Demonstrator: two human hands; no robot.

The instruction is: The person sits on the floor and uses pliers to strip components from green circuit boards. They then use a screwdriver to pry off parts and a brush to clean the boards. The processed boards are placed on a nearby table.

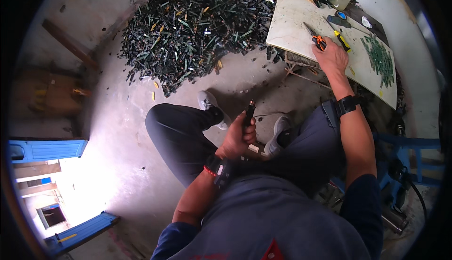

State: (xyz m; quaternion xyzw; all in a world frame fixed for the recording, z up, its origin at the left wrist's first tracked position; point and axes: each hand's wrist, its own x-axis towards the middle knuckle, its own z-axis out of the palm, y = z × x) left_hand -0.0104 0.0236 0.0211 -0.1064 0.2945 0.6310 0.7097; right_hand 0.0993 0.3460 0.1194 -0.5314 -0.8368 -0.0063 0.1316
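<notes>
— Where do you have the orange-handled tool (319, 40)?

— On the tabletop (292, 22), right at the fingers of the right hand (333, 58). I read it as pliers or snips. Its long axis runs away from that hand, forward and to the left: handles toward me, pointed tip on the far side.

— So the right hand is the nearer one?

— By a lot. Its fingers are bent over the handle ends and look to be touching them, but I can't tell from up here whether they have closed on them. The left hand (239, 135) is well apart, back and to the left, low over the lap. I have it curled firmly round a black stick-shaped piece (250, 112), whose end points forward out of the fist.

— Anything crowding the right hand?

— A yellow-and-black tool (342, 41) lies just ahead and to its right, nearly parallel to the orange one. Farther right I see green strips (379, 61) in a loose heap. Well off to its left, a big pile of dark strips (197, 29) covers the floor.
</notes>
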